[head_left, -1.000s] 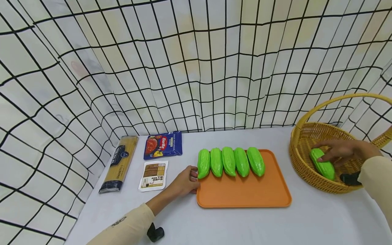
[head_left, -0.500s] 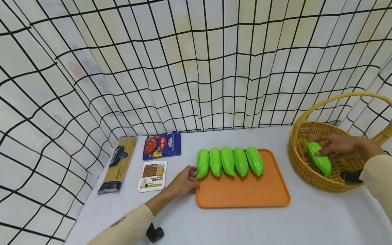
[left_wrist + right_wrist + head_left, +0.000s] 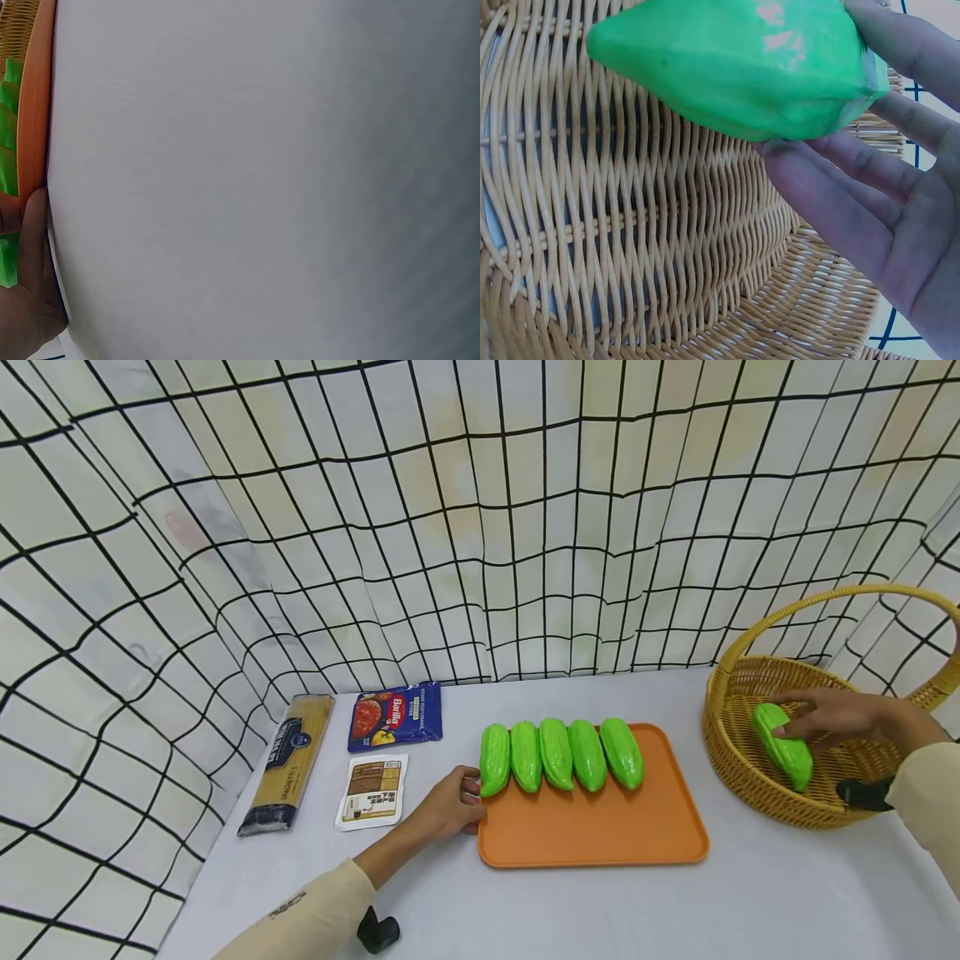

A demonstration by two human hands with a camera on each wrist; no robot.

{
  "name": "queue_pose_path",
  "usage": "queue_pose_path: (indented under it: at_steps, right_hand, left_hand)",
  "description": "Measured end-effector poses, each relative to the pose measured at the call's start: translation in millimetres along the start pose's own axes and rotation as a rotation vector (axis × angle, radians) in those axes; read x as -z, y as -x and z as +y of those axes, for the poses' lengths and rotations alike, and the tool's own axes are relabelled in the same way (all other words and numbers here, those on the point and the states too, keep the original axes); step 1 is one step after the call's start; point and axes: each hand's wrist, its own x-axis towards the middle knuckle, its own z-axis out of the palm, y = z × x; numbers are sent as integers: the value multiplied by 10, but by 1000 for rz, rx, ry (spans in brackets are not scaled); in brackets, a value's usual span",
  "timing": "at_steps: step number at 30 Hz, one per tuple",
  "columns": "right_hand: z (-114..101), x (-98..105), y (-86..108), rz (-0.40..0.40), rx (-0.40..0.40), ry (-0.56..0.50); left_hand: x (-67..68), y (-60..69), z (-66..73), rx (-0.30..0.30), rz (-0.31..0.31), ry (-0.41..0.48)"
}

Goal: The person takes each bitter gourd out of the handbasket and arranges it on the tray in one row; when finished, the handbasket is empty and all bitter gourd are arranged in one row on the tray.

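In the basket at the right, my right hand holds a bright green, lengthwise ridged vegetable that looks like a bitter melon. The right wrist view shows the bitter melon with its pointed end away from the palm and the thumb and fingers around its other end. My left hand grips the left rim of an orange tray, thumb on the inner side and fingers outside in the left wrist view. Several like bitter melons lie side by side along the tray's back part.
The wicker basket has a tall arched handle over the right arm. Left of the tray lie a spaghetti pack, a blue Barilla pouch and a white packet. A gridded cloth closes off the back.
My right hand and the bitter melon have shifted slightly left and up within the basket, with the fingers closer around it. The left hand stays at the tray rim.
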Motion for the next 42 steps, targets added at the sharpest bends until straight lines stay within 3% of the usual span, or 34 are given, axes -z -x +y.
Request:
queue_pose_path:
  at_steps: [19, 42]
  right_hand:
    - [-122, 5, 66, 9, 25, -21]
    - [-327, -91, 206, 52, 42, 59]
  left_hand:
    - [7, 12, 28, 0, 1, 7]
    - [1, 3, 0, -11, 8, -2]
